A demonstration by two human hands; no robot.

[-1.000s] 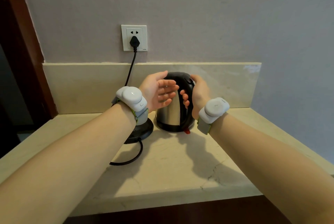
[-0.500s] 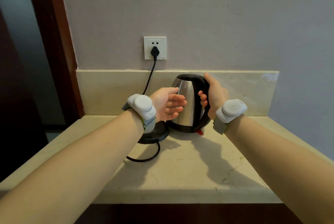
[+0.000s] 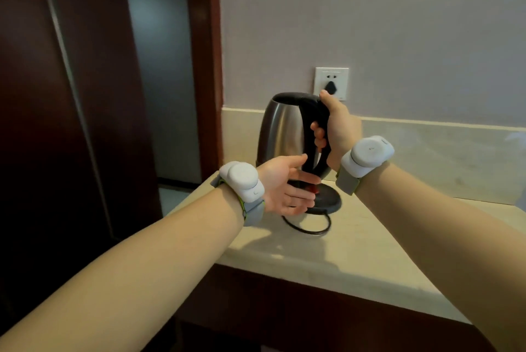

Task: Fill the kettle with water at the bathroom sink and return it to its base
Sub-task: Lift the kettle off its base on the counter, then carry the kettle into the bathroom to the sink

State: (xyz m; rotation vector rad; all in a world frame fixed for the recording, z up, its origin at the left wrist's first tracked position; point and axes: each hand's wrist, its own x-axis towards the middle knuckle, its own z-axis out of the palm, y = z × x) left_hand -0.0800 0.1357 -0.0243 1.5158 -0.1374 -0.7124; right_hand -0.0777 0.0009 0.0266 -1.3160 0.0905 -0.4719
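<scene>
Kettle (image 3: 280,127): steel body, black lid and handle, upright, held in the air above the base (image 3: 327,198), spout pointing left toward the doorway (image 3: 162,73). Its bottom edge is hidden behind the left hand, so I can't tell how far it clears the base.

Right hand (image 3: 337,127): wrapped tight around the black handle, thumb on top near the lid, fingers (image 3: 318,134) curled through the loop. It carries the kettle alone.

Left hand (image 3: 287,186): spread flat, palm up and turned inward, under and in front of the kettle's lower part; contact can't be told. It holds nothing.

Both wrists wear grey-white strap-on devices (image 3: 367,157).

Base: black round disc on the beige stone bench (image 3: 355,252), near its left back corner. A small red part (image 3: 314,189) shows just past the left fingertips. The black cord (image 3: 310,228) loops on the bench in front of the base.

Wall socket (image 3: 331,83): white plate above the backsplash, black plug in it, partly hidden by the right thumb.

Left of the bench: dark wood door frame and panel, dim room beyond.
</scene>
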